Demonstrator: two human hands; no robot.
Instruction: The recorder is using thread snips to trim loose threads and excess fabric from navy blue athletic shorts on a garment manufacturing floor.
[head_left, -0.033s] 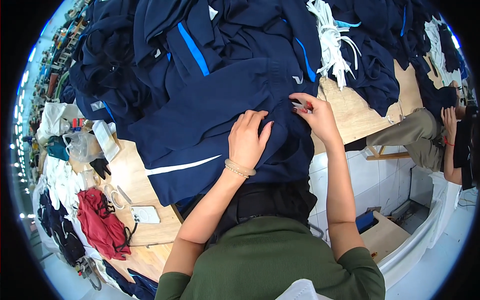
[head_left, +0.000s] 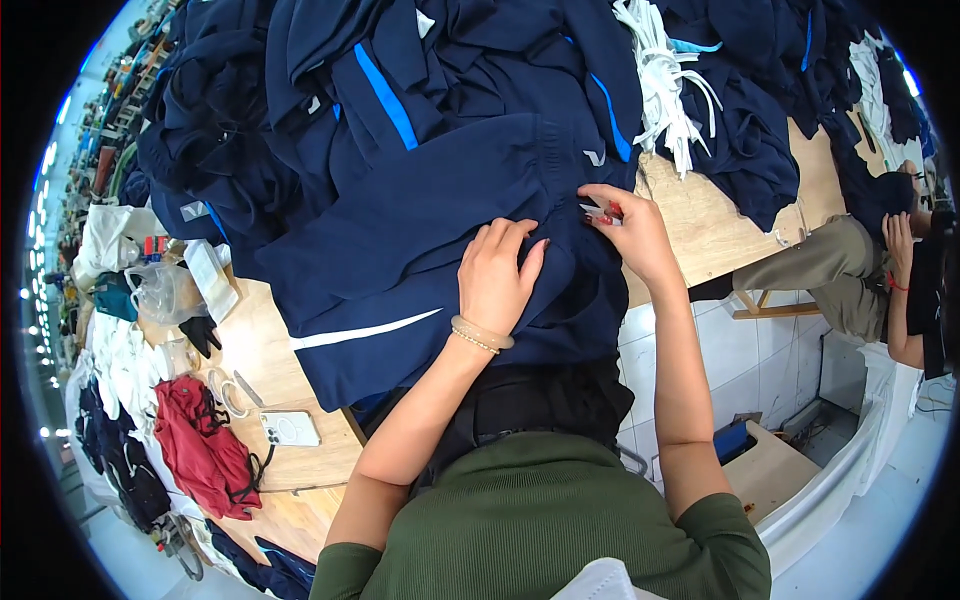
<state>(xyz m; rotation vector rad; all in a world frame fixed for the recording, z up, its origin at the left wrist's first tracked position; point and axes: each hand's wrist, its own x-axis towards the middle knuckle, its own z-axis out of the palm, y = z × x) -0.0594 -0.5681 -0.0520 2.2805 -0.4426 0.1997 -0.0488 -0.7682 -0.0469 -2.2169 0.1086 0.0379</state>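
Spread over my lap and the table edge is a pair of navy trousers point(head_left: 400, 240) with a gathered elastic waistband and a white stripe. My left hand point(head_left: 498, 268) lies on the cloth just left of the waistband, thumb apart from the fingers, palm down. Beyond the waistband's right side, my right hand point(head_left: 632, 228) is closed on a small pale pointed thing point(head_left: 597, 211). Its kind cannot be made out, as the fingers cover most of it. It is close to the fabric; whether it touches is unclear.
A heap of navy garments point(head_left: 480, 75) covers the far side, beside a bundle of white drawstrings point(head_left: 665, 90). At left lie a phone point(head_left: 291, 429), a red bag point(head_left: 203, 445) and a plastic bag point(head_left: 165, 295). Another person's hand point(head_left: 898, 243) works at far right.
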